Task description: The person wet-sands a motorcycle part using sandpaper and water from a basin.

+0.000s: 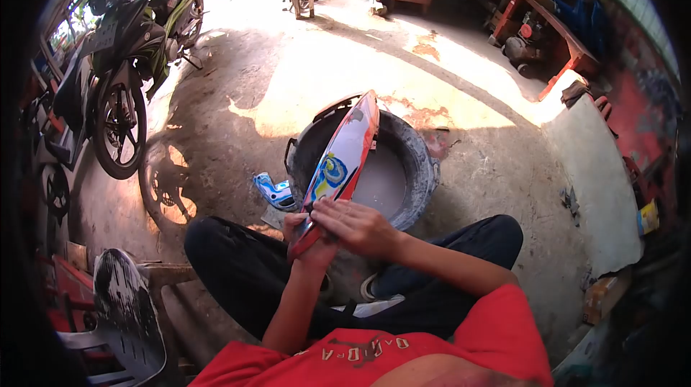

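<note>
Panel (pixel 337 153) between both hands (pixel 366 231)

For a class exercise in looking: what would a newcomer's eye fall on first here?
Probably the long, red-edged white panel with its blue swirl, at the centre, held in the person's hands and slanting over a round tub. Next, the motorbike at upper left and the sunlit floor beyond the tub.

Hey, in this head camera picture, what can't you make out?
All in the head view:
Underside of the painted panel: it faces away.
Left grip: partly hidden by the panel and right grip.
Anything beneath the right grip: covered by its fingers.
Part of the tub's inside: blocked by the panel.
Lettering on the motorcycle: too small and blurred.
</note>
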{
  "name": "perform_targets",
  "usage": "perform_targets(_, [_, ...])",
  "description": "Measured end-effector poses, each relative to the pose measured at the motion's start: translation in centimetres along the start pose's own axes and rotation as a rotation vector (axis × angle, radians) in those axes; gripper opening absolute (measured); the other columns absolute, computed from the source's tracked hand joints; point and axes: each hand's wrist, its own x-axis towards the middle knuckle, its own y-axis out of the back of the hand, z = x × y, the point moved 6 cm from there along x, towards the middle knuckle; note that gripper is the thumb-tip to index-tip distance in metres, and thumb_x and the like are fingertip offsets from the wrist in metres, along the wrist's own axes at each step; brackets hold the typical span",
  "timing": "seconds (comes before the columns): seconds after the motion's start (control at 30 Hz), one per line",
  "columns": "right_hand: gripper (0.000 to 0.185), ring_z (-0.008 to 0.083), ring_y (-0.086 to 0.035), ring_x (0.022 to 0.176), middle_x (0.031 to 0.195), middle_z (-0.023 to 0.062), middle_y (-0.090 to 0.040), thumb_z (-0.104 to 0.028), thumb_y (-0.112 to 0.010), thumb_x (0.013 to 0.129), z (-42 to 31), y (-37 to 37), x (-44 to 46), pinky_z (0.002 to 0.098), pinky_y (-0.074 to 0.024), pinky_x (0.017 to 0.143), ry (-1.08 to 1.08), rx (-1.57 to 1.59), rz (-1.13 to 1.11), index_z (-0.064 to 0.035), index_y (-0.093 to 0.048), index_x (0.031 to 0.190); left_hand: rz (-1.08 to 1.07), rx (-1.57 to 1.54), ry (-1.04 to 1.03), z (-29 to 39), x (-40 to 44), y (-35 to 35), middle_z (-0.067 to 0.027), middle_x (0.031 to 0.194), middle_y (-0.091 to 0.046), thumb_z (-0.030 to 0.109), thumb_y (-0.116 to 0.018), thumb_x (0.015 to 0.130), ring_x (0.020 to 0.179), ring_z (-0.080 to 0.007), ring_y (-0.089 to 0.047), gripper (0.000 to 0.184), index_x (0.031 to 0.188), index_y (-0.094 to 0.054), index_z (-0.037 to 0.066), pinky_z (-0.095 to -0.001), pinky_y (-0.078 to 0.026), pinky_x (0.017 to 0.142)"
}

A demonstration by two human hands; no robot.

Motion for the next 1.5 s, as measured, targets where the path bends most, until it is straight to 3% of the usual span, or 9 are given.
perform_targets(0.17, [0.035,0.0350,-0.069,0.115,0.124,0.0191,-0.070,-0.005,-0.070,0.090,7.2,0.7,0.1,0.0427,-0.0557,0.099,-0.302,-0.067,0.145,0.0008,-0.067,0.124,0.213,0.218,-0.118,-1.6,0.9,-3.5,-0.0223,0.144,-0.051,0.023,-0.062,0.074,0.139,-0.0304,-0.048,0.082,0.146,-0.039,-0.009,-0.0416,-0.028,0.125])
perform_targets(0.33, [0.034,0.0320,-0.070,0.115,0.123,0.0193,-0.071,-0.003,-0.067,0.089,-1.4,0.3,0.6,0.0420,-0.0558,0.100,0.085,-0.033,0.018,-0.0007,-0.068,0.123,-0.041,-0.025,0.023,-0.4,0.4,-1.4,-0.0228,0.144,-0.049,0.019,-0.065,0.072,0.140,-0.0318,-0.045,0.085,0.147,-0.035,-0.009,-0.0423,-0.027,0.124])
perform_targets(0.5, [0.034,0.0351,-0.068,0.117,0.126,0.0200,-0.069,-0.006,-0.065,0.092,8.6,0.1,-0.5,0.0428,-0.0547,0.101,-0.364,-0.022,0.132,0.0012,-0.066,0.125,0.152,0.143,-0.112,-1.0,0.9,-2.7,-0.0240,0.143,-0.050,0.021,-0.063,0.073,0.139,-0.0347,-0.046,0.079,0.143,-0.040,-0.009,-0.0455,-0.028,0.124])
perform_targets(0.67, [0.038,0.0345,-0.067,0.119,0.130,0.0189,-0.068,-0.007,-0.061,0.091,0.2,0.3,0.7,0.0433,-0.0541,0.102,0.013,0.034,0.030,0.0014,-0.065,0.128,-0.054,-0.048,-0.046,-0.1,0.3,-0.8,-0.0259,0.148,-0.046,0.016,-0.062,0.070,0.144,-0.0380,-0.040,0.086,0.147,-0.034,-0.010,-0.0484,-0.022,0.127])
perform_targets(0.8, [0.036,0.0337,-0.067,0.119,0.126,0.0186,-0.069,-0.007,-0.060,0.092,9.9,-0.2,-0.6,0.0451,-0.0540,0.100,-0.506,0.017,0.091,0.0007,-0.065,0.127,0.192,0.091,-0.116,-1.3,1.0,-3.6,-0.0253,0.148,-0.047,0.013,-0.060,0.070,0.143,-0.0355,-0.042,0.086,0.148,-0.033,-0.010,-0.0452,-0.025,0.127])
perform_targets(0.97, [0.035,0.0321,-0.069,0.118,0.126,0.0171,-0.070,-0.006,-0.065,0.090,0.0,0.4,1.2,0.0425,-0.0548,0.101,0.060,0.026,0.045,-0.0012,-0.067,0.125,-0.087,-0.035,0.009,0.9,-0.2,1.1,-0.0261,0.148,-0.047,0.015,-0.060,0.071,0.143,-0.0349,-0.043,0.084,0.148,-0.034,-0.011,-0.0460,-0.026,0.127])
perform_targets(1.13, [0.040,0.0309,-0.068,0.119,0.127,0.0172,-0.070,-0.003,-0.067,0.087,7.4,0.4,0.5,0.0419,-0.0546,0.102,-0.354,-0.059,0.112,0.0001,-0.066,0.127,0.201,0.225,-0.130,-0.9,0.6,-2.9,-0.0241,0.149,-0.048,0.024,-0.058,0.075,0.142,-0.0308,-0.045,0.080,0.145,-0.040,-0.009,-0.0426,-0.027,0.126])
perform_targets(1.27, [0.041,0.0288,-0.066,0.124,0.131,0.0167,-0.069,-0.005,-0.066,0.088,0.2,-0.2,0.1,0.0428,-0.0536,0.103,-0.026,0.037,0.057,-0.0027,-0.066,0.129,-0.200,0.019,0.088,0.3,-0.2,0.2,-0.0225,0.150,-0.047,0.025,-0.058,0.075,0.144,-0.0296,-0.043,0.080,0.146,-0.041,-0.007,-0.0420,-0.025,0.126])
perform_targets(1.5, [0.038,0.0337,-0.069,0.114,0.123,0.0205,-0.070,-0.004,-0.062,0.087,5.8,0.1,0.0,0.0430,-0.0552,0.098,-0.212,-0.113,0.105,0.0016,-0.065,0.124,0.148,0.183,-0.099,-1.0,0.9,-2.3,-0.0227,0.149,-0.048,0.023,-0.062,0.073,0.143,-0.0319,-0.043,0.085,0.148,-0.036,-0.009,-0.0441,-0.026,0.126])
